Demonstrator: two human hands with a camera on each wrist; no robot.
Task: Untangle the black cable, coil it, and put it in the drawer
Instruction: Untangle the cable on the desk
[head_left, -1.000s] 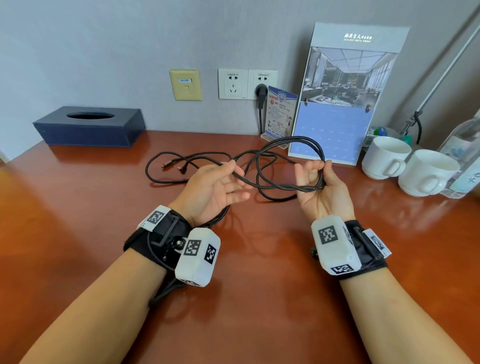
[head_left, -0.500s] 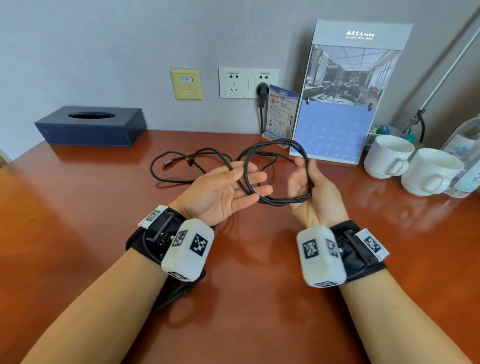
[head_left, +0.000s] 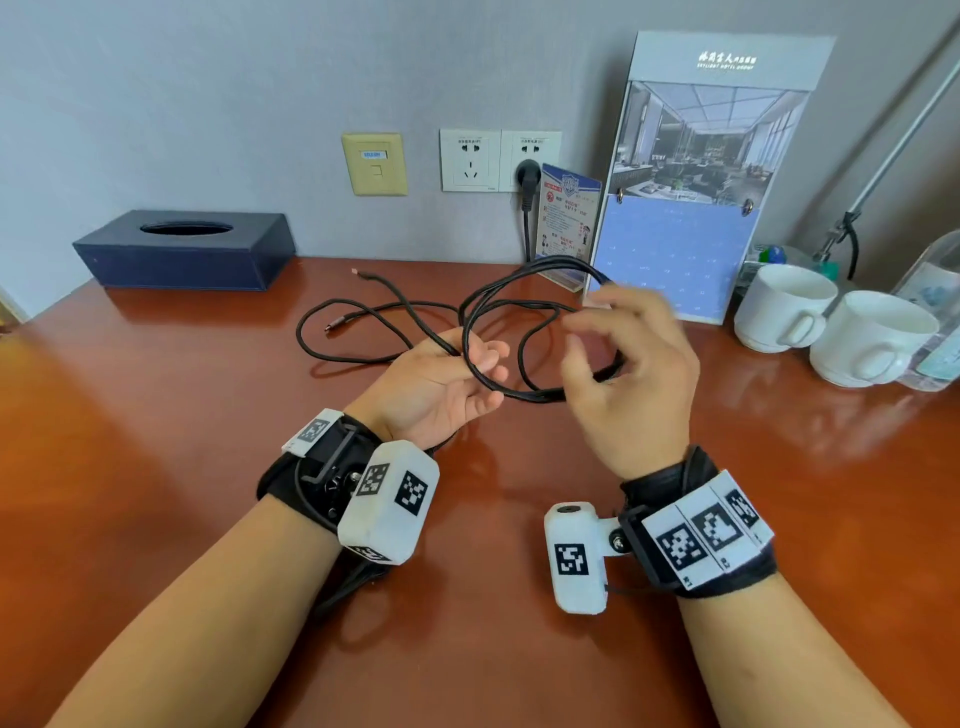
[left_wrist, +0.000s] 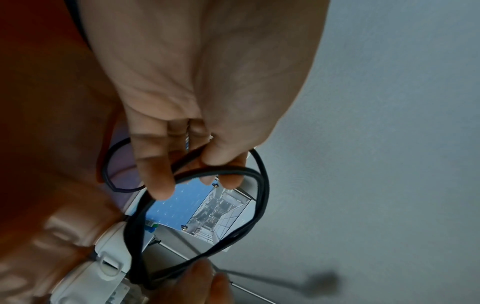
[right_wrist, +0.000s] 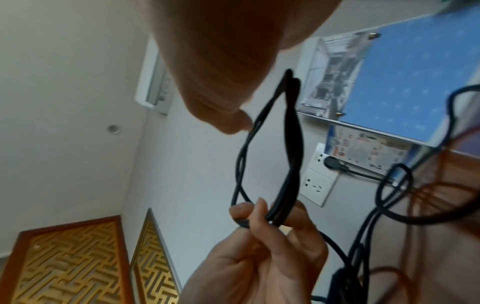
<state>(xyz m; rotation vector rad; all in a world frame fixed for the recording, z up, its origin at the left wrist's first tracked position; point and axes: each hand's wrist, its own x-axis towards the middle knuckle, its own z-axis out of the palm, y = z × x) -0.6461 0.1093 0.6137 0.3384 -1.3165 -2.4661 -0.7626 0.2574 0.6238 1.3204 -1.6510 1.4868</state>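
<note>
The black cable (head_left: 466, 327) is partly gathered into loops held above the desk between both hands. Its loose tail and plug ends lie on the desk behind my left hand. My left hand (head_left: 467, 379) is palm up, and the left wrist view shows its thumb and fingers pinching the loops (left_wrist: 262, 185). My right hand (head_left: 613, 332), blurred, has its back to the camera, with fingers curled over the far side of the loops. In the right wrist view the cable (right_wrist: 291, 144) runs from my right hand (right_wrist: 221, 61) down to my left hand (right_wrist: 259, 246). No drawer is in view.
On the brown desk (head_left: 208, 493) a dark blue tissue box (head_left: 182, 249) stands at the back left. A calendar stand (head_left: 691, 249) and a small card (head_left: 569, 223) lean at the back. Two white cups (head_left: 784, 306) and a bottle (head_left: 935, 312) stand at the right. A plug (head_left: 527, 174) sits in the wall socket.
My right hand has turned over from palm up to back up and come in over the loops. My left hand has closed its fingers on the cable.
</note>
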